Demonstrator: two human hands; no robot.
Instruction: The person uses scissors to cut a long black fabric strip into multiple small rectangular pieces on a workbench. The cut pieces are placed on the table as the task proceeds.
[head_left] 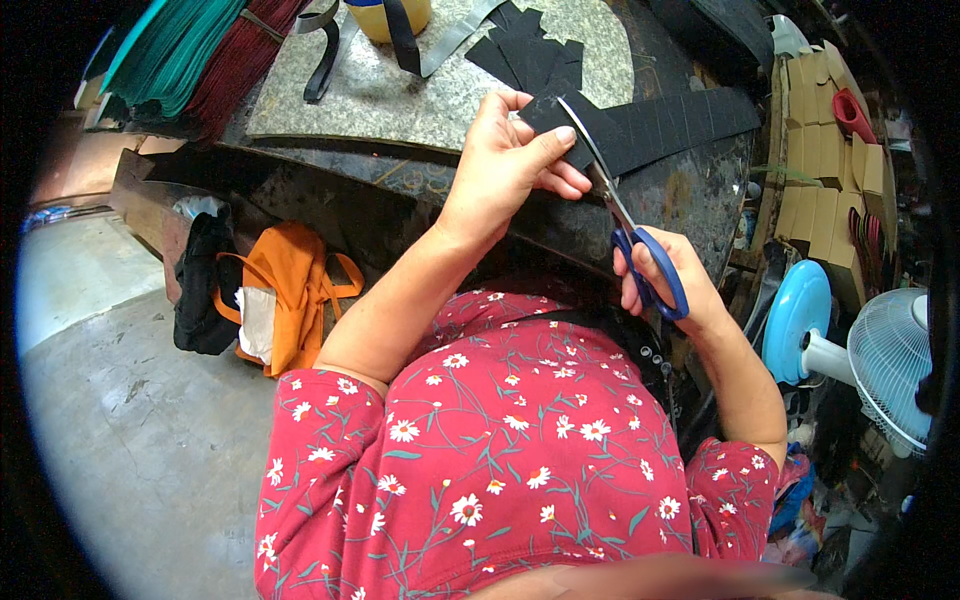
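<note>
Yellow tub, contents unseen; scissors in right fingers

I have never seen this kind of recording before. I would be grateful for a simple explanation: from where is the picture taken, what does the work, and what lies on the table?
There is no machine: each grip here is a person's bare hand. The one picture comes from a wide fisheye camera worn on that person's head, looking down, so straight edges bend near the rim.

The left hand holds a black piece. The right hand holds scissors with blue handles, their blades at that piece. A longer black strip reaches to the right; whether it joins the held piece, I cannot tell.

On the grey speckled board lie small black pieces. Teal strips and dark red strips are bundled at the upper left.
</note>
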